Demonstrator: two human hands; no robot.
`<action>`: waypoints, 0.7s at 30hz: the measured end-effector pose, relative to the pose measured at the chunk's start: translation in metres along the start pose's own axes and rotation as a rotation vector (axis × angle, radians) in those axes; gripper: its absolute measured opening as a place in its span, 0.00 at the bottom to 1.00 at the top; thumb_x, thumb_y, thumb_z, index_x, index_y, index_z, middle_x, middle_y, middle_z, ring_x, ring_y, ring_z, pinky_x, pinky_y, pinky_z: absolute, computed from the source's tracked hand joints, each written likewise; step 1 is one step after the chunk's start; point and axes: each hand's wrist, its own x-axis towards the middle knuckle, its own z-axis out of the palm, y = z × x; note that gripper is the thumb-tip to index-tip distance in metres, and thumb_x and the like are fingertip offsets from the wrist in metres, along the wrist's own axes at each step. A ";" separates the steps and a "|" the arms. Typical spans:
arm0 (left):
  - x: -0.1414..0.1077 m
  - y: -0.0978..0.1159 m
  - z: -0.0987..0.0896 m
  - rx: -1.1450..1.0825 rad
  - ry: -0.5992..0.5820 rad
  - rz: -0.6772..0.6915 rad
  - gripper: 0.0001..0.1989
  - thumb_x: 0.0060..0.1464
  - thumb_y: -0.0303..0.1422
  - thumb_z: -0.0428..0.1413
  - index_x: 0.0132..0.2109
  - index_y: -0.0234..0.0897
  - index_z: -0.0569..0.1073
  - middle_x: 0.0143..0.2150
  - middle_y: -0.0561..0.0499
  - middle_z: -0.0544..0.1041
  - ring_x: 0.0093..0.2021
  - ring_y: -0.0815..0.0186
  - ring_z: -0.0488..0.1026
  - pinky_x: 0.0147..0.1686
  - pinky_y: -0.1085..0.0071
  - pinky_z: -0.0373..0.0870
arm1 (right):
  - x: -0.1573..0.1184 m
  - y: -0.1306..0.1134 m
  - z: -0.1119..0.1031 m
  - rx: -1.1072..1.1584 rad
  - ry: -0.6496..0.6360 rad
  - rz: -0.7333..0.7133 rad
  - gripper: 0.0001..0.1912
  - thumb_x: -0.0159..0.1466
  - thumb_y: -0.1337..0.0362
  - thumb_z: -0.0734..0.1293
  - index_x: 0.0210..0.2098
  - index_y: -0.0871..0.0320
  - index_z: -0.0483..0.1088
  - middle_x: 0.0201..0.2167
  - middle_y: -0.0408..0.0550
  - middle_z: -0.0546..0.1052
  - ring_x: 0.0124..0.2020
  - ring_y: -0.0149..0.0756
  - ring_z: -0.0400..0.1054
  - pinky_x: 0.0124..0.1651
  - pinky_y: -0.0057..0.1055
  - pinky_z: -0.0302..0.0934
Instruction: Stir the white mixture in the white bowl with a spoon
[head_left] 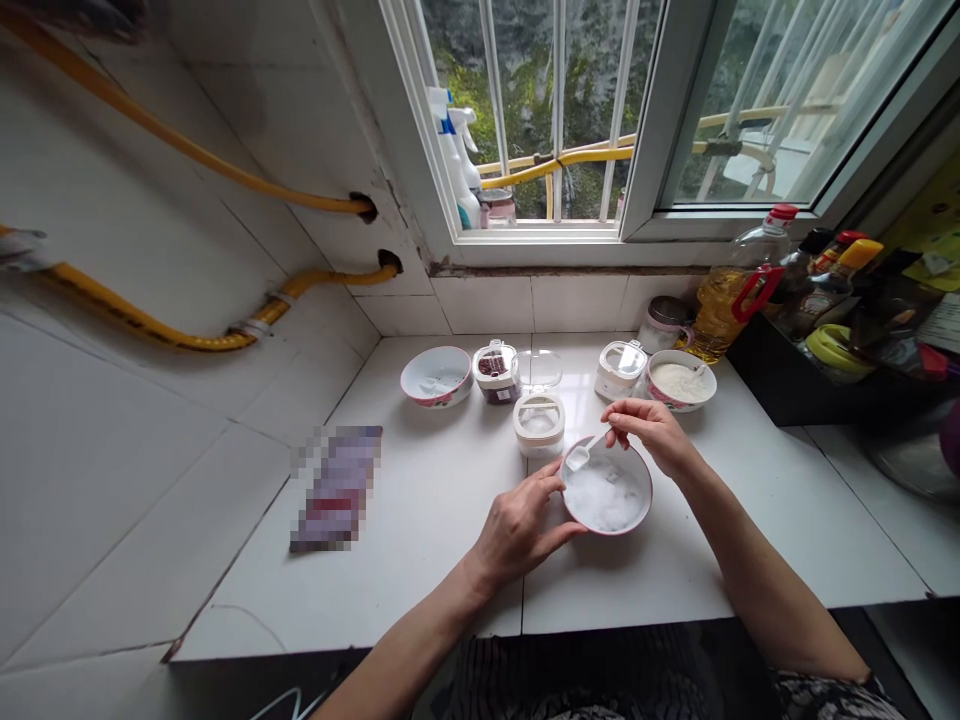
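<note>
**Finding: spillage and mix-up hazards, both controllable**

The left hand [517,520] is curved around the near-left side of a round white bowl with a pink rim [609,505], fingers at the rim and thumb along the lower wall. The right hand [646,432] is closed in a fingertip pinch on a small white plastic spoon [579,458]. The bowl, holding loose white grains, is at the front of the group on the white tiled worktop [420,570]; whether it sits flat or slightly tipped cannot be told.

Principal risk: scatter. The spoon's head lies over the bowl's far-left edge, so a twist of the pinch could drop grains outside. Whether the spoon is loaded cannot be confirmed.

Second risk: tipping. The left hand bears on one side only; uneven pressure could lift the opposite rim or slide the bowl.

Third risk: collision. A clear container with a white-framed lid [539,425] stands just behind, where a backward push could knock it.

Fourth risk: confusion. A floral-sided bowl of off-white contents [681,382] stands beyond the right hand; similar pale contents could be mistaken or cross-mixed.
</note>
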 end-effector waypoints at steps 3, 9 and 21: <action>0.000 0.000 0.000 -0.002 -0.003 -0.002 0.17 0.60 0.43 0.58 0.48 0.36 0.66 0.56 0.32 0.75 0.55 0.52 0.77 0.44 0.62 0.81 | -0.001 -0.001 0.009 -0.002 0.082 -0.107 0.17 0.58 0.51 0.70 0.34 0.60 0.72 0.25 0.49 0.79 0.25 0.32 0.67 0.32 0.32 0.62; -0.001 0.000 0.000 -0.009 -0.020 -0.013 0.17 0.60 0.42 0.59 0.49 0.36 0.66 0.54 0.33 0.76 0.53 0.53 0.78 0.43 0.62 0.81 | -0.005 0.005 0.029 -0.361 0.197 -0.482 0.11 0.69 0.59 0.60 0.42 0.56 0.71 0.35 0.52 0.80 0.32 0.38 0.71 0.42 0.38 0.65; 0.000 0.000 0.000 -0.011 -0.006 -0.017 0.17 0.60 0.43 0.58 0.48 0.36 0.67 0.56 0.32 0.75 0.54 0.52 0.77 0.44 0.62 0.80 | -0.016 -0.005 0.011 -0.348 0.185 -0.436 0.09 0.67 0.60 0.61 0.37 0.57 0.71 0.26 0.48 0.77 0.28 0.37 0.71 0.33 0.34 0.64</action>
